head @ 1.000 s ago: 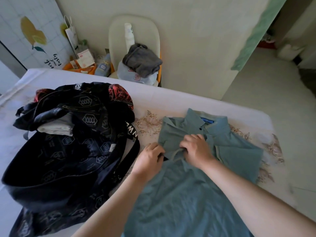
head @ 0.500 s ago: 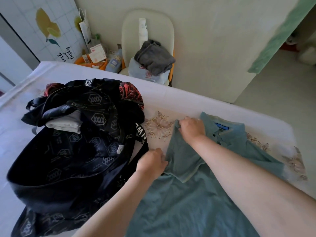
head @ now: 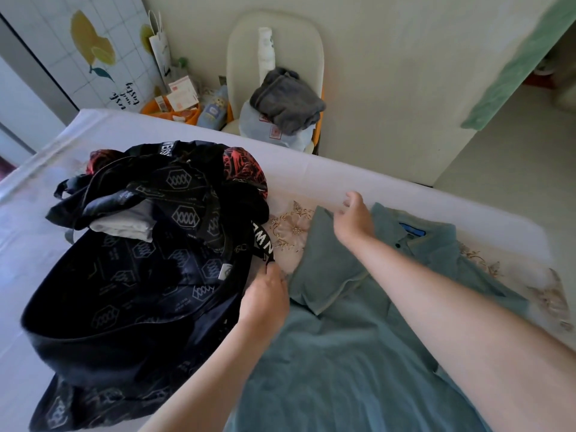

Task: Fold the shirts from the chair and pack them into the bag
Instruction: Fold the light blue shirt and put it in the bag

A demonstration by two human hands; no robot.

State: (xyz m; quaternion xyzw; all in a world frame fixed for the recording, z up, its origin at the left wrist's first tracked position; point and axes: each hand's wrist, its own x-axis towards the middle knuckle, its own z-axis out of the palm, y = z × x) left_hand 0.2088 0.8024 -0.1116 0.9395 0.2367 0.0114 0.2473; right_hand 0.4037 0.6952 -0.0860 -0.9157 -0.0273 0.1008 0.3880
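Released from the teal polo shirt (head: 343,369), my right hand (head: 355,221) lifts; left hand (head: 265,296) at its sleeve edge, grip unclear; folding continues.

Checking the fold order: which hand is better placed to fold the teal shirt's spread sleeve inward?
Probably left. The left hand sits at the outer edge of the sleeve, beside the bag; the right hand hovers open over the shoulder, better for pinning the fold line.
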